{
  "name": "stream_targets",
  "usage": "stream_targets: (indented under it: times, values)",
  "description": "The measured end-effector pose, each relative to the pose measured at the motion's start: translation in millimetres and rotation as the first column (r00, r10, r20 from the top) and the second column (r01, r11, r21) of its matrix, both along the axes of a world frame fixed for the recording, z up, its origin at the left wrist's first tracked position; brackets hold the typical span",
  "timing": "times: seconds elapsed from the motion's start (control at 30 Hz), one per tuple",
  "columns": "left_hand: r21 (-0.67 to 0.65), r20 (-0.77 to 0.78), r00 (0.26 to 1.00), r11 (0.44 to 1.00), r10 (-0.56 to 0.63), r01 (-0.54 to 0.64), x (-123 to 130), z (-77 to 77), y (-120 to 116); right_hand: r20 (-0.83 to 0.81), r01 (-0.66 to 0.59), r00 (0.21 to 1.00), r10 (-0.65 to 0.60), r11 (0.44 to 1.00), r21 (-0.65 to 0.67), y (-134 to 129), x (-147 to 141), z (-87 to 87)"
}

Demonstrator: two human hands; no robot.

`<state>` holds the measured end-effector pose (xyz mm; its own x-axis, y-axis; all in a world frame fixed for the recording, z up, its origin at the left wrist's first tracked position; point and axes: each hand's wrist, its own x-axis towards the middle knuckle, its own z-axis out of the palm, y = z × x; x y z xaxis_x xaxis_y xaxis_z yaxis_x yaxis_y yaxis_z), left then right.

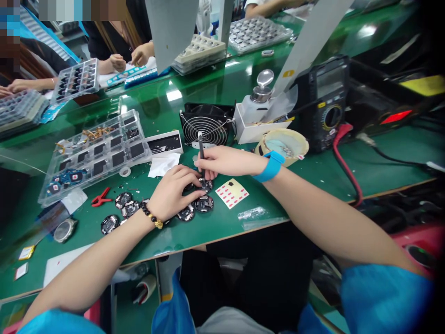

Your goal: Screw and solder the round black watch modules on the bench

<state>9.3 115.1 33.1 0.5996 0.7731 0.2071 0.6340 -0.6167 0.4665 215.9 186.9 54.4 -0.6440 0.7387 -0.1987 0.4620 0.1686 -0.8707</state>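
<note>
My right hand [222,161] is closed around a dark pen-like tool [200,147], whose lower end meets a small round black part [207,185]. Beside it, my left hand [176,191] rests over the round parts with its fingertips at that same part; its fingers are bent and look closed on its edge. More round black modules lie around the left hand, one [203,204] just in front and another [110,224] farther left. To the right of the hands is a cream sheet [232,193] with red arrow stickers.
A clear compartment tray [97,155] and red clip [101,197] are at left. Behind stand a fan [207,125], a white box with a bottle [255,105] and a round tub [283,144]; a multimeter [330,104] is at right. People's hands [141,53] show across the bench.
</note>
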Motion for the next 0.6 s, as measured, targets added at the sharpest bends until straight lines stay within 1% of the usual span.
stream_targets:
  times: [0.1,0.2,0.33,0.43,0.5,0.53,0.6]
  values:
    - [0.005,-0.002,1.000,1.000,-0.008,0.008,-0.5,0.4,-0.1,0.003,-0.004,1.000,0.004,1.000,-0.014,1.6,-1.0,-0.9]
    - [0.020,-0.009,1.000,1.000,-0.010,0.010,-1.1,0.8,-0.3,0.000,-0.014,1.000,0.014,0.999,0.028,0.8,-0.1,0.4]
    - [0.059,-0.010,1.000,0.998,0.010,-0.009,-1.5,-0.3,-0.4,-0.060,-0.036,0.998,0.036,0.999,0.002,-3.2,3.1,8.5]
    - [0.062,0.001,1.000,0.998,0.027,-0.027,-1.6,-1.4,-0.2,-0.080,0.008,0.997,-0.008,1.000,0.003,-5.0,7.3,17.1]
    - [0.053,0.001,0.999,0.997,0.049,-0.049,-2.3,-1.5,-0.1,-0.027,0.010,1.000,-0.009,0.999,0.037,-5.2,11.8,23.2]
    - [0.051,-0.001,0.998,0.997,0.059,-0.059,-3.0,-1.1,-0.2,0.016,-0.017,1.000,0.016,0.998,0.055,-5.2,14.6,26.5]
    - [0.060,-0.002,0.998,0.996,0.064,-0.064,-5.2,0.7,-1.1,0.127,-0.108,0.987,0.097,0.991,0.082,-5.5,20.8,33.5]
